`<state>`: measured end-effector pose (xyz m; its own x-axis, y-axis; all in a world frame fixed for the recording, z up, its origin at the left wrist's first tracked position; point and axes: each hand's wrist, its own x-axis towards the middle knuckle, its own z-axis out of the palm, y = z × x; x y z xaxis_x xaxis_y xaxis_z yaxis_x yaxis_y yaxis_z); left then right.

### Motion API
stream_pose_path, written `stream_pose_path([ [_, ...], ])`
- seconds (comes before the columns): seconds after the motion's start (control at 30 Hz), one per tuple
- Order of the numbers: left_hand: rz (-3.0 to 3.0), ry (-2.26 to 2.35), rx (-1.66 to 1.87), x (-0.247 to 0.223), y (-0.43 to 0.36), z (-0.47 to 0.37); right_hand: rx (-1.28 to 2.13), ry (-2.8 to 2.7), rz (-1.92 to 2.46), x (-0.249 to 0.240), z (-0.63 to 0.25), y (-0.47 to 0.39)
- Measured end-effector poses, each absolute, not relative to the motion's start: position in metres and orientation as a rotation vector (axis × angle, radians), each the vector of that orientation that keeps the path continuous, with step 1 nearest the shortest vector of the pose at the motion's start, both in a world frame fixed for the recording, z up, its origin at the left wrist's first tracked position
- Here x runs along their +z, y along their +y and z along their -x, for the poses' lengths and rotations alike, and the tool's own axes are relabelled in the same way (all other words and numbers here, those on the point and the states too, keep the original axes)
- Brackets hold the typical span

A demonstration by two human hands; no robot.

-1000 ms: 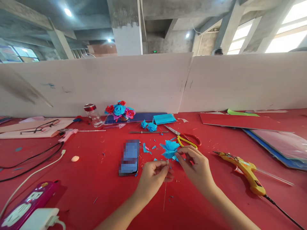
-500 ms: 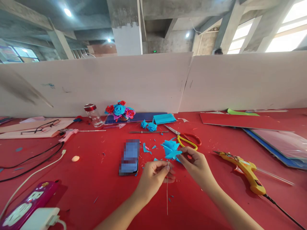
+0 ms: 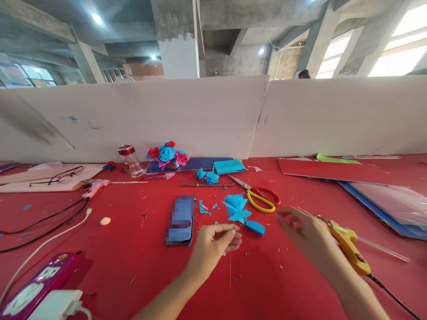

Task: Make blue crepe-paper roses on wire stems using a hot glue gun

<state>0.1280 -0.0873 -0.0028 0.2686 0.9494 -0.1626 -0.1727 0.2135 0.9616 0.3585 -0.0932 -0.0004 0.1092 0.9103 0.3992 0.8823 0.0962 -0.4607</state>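
My left hand (image 3: 215, 242) is closed in a pinch on the thin wire stem of a blue paper flower (image 3: 236, 205). The bloom sits upright just above my fingertips, and the stem runs down below them. Just right of the bloom, a loose blue petal piece (image 3: 255, 227) lies on the red table. My right hand (image 3: 305, 226) is off to the right, apart from the flower, smeared by motion. It partly covers the yellow glue gun (image 3: 347, 244); whether they touch I cannot tell. Its fingers look curled, but the blur hides whether they hold anything.
Scissors (image 3: 260, 200) lie behind the flower, near folded blue paper (image 3: 229, 166) and small blue flowers (image 3: 211, 178). A phone (image 3: 180, 220) lies left of the bloom. Farther left are a pink glue gun (image 3: 95, 189) and power strip (image 3: 43, 278). A glass bottle (image 3: 131, 162) stands behind.
My right hand has left the flower and moved right, to the yellow glue gun. The loose blue petal piece now shows on the table. My left hand stays on the stem.
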Motion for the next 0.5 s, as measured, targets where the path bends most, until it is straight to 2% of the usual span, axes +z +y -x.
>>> stream_pose_path([
  [0.07, -1.125, 1.015, 0.992, -0.003, -0.087, -0.127, -0.181, -1.712, 1.954, -0.018, -0.394, -0.106],
  [0.2, -1.469, 1.131, 1.061, -0.006, -0.088, -0.125, -0.291, -1.489, 2.308, -0.053, -0.453, -0.128],
  [0.3, -1.733, 1.167, 1.074, -0.008, -0.088, -0.122, -0.166, -1.309, 2.379, -0.057, -0.478, -0.131],
  [0.43, -1.831, 1.211, 1.058, -0.006, -0.089, -0.122, 0.271, -1.34, 2.438, -0.049, -0.493, -0.121],
  [0.5, -1.741, 1.203, 1.062, -0.003, -0.087, -0.122, 0.227, -1.326, 2.289, -0.053, -0.493, -0.119],
])
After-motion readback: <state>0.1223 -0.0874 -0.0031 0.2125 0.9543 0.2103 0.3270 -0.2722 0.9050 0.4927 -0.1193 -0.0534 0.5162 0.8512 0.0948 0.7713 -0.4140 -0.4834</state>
